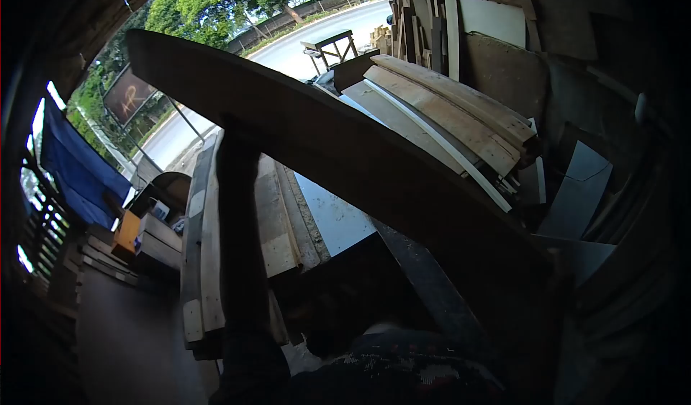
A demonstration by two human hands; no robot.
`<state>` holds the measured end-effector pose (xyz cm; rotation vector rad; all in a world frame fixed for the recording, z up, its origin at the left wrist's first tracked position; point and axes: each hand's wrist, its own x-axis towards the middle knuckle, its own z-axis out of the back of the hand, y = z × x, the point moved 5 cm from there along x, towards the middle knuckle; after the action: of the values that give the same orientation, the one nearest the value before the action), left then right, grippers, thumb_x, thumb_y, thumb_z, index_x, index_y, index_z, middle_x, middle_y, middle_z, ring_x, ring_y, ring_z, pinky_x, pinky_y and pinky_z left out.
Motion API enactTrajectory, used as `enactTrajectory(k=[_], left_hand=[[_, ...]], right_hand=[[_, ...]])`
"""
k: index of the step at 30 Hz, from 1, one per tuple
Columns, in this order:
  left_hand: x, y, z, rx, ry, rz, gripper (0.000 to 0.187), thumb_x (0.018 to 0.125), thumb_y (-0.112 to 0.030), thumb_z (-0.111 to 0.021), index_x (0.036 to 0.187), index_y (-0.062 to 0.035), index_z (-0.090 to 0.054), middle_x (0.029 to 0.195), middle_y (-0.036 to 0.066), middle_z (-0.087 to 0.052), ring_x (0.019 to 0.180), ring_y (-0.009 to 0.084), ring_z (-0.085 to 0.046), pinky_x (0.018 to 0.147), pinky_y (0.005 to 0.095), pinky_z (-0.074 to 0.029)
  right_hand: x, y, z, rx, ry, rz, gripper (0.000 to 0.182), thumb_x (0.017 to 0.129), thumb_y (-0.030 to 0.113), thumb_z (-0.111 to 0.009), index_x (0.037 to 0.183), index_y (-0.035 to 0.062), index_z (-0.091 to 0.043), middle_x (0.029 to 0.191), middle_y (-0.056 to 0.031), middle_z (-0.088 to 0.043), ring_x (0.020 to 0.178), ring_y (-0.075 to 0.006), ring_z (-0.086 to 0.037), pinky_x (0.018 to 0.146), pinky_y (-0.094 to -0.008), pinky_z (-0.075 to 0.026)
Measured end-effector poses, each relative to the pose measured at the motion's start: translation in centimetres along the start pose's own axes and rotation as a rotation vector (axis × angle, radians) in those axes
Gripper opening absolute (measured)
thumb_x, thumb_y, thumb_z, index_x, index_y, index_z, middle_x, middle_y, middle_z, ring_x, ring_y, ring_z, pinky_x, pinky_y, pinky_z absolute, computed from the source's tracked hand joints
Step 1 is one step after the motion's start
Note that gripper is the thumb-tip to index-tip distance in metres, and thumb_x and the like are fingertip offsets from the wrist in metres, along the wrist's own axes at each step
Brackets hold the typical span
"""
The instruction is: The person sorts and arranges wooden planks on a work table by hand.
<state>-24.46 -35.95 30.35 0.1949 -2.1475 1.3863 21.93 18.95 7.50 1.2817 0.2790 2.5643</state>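
Note:
A long, wide dark board [345, 149] slants across the view from upper left to lower right, raised in front of me. My left hand [237, 135] is at its lower edge, toward the upper-left end, with my forearm coming up from below; its fingers are lost in shadow, wrapped against the board. The right end of the board fades into darkness at the lower right, where my right hand cannot be made out. Below the board, long pale planks [270, 218] lie beside a light blue-white sheet [335, 214].
Stacked planks [446, 113] lie beyond the board on the right. Upright boards [451, 30] lean at the back. An orange box [126, 234] and a blue tarp [79, 164] are on the left. A wooden frame stand [332, 48] is near the road.

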Motion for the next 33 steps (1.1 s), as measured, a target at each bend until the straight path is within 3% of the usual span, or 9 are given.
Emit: enactTrajectory(k=[4,5,6,10,20,24,26,28,33], left_hand=[[-9.7,15.9,-10.8,-0.057,-0.112,0.499,0.044,0.095,-0.047,-0.057,0.102,-0.0042,-0.062,0.090,0.005,-0.062,0.076,0.0125,-0.056,0.069,0.0309,-0.048],[-14.6,23.7,-13.8,0.159,-0.222,0.639,0.053,0.095,-0.047,-0.057,0.114,0.0023,-0.059,0.097,0.010,-0.064,0.083,0.0184,-0.061,0.072,0.0338,-0.051],[-17.5,29.5,-14.7,0.017,-0.168,0.678,0.060,0.095,-0.045,-0.057,0.126,0.0056,-0.051,0.109,0.013,-0.064,0.095,0.0239,-0.063,0.078,0.0369,-0.052],[-27.5,32.1,-21.7,0.006,0.034,1.100,0.059,0.094,-0.046,-0.058,0.126,0.0032,-0.051,0.111,0.014,-0.063,0.096,0.0255,-0.064,0.082,0.0386,-0.053],[-31.9,36.6,-21.6,0.575,0.377,1.254,0.054,0.094,-0.046,-0.056,0.098,0.0067,-0.066,0.084,0.015,-0.069,0.069,0.0209,-0.068,0.061,0.0340,-0.053],[-27.0,30.8,-24.4,1.093,0.724,0.851,0.042,0.092,-0.040,-0.057,0.080,-0.0012,-0.068,0.070,0.017,-0.065,0.061,0.0248,-0.068,0.056,0.0402,-0.052],[-26.0,30.9,-27.5,1.292,0.823,0.456,0.042,0.091,-0.044,-0.058,0.090,-0.0025,-0.068,0.088,0.012,-0.069,0.093,0.0250,-0.068,0.075,0.0406,-0.053],[-26.0,32.9,-29.6,1.096,0.900,0.059,0.043,0.092,-0.044,-0.053,0.114,-0.0086,-0.062,0.129,0.012,-0.056,0.132,0.0298,-0.044,0.103,0.0534,-0.037],[-25.9,39.2,-29.7,1.282,1.009,0.029,0.057,0.093,-0.048,-0.049,0.139,-0.0153,-0.042,0.150,0.009,-0.033,0.146,0.0345,-0.015,0.110,0.0677,-0.008]], right_hand=[[-5.0,0.9,10.4,-0.464,0.383,-0.613,0.050,0.089,0.049,-0.059,0.110,0.0032,-0.060,0.102,-0.0156,-0.064,0.100,-0.0352,-0.061,0.084,-0.0437,-0.049],[-13.7,-7.6,11.4,-0.442,0.541,-0.470,0.061,0.089,0.057,-0.056,0.117,0.0028,-0.056,0.108,-0.0149,-0.062,0.103,-0.0344,-0.060,0.089,-0.0443,-0.049],[-16.6,-7.2,13.7,-0.591,0.389,-0.443,0.061,0.088,0.056,-0.058,0.116,0.0022,-0.057,0.112,-0.0174,-0.061,0.103,-0.0346,-0.059,0.089,-0.0432,-0.048],[-23.7,-8.6,17.7,-0.705,0.501,-0.541,0.057,0.089,0.055,-0.058,0.112,0.0026,-0.057,0.109,-0.0174,-0.061,0.100,-0.0347,-0.059,0.087,-0.0431,-0.048],[-25.6,-9.9,18.6,-0.646,0.604,-0.524,0.048,0.091,0.051,-0.056,0.102,0.0037,-0.058,0.099,-0.0175,-0.061,0.093,-0.0350,-0.060,0.081,-0.0431,-0.048],[-26.5,-10.3,18.1,-0.610,0.627,-0.513,0.046,0.092,0.049,-0.056,0.098,0.0042,-0.059,0.095,-0.0176,-0.061,0.090,-0.0351,-0.060,0.079,-0.0431,-0.048],[-26.9,-10.7,18.1,-0.591,0.640,-0.500,0.044,0.093,0.049,-0.055,0.096,0.0044,-0.059,0.093,-0.0176,-0.061,0.088,-0.0351,-0.060,0.077,-0.0431,-0.048],[-27.3,-10.9,17.7,-0.580,0.647,-0.489,0.043,0.093,0.048,-0.055,0.094,0.0046,-0.059,0.091,-0.0176,-0.061,0.087,-0.0352,-0.060,0.076,-0.0431,-0.048],[-27.4,-10.8,16.3,-0.554,0.649,-0.469,0.041,0.094,0.046,-0.054,0.089,0.0052,-0.060,0.086,-0.0177,-0.061,0.083,-0.0353,-0.060,0.073,-0.0430,-0.048]])
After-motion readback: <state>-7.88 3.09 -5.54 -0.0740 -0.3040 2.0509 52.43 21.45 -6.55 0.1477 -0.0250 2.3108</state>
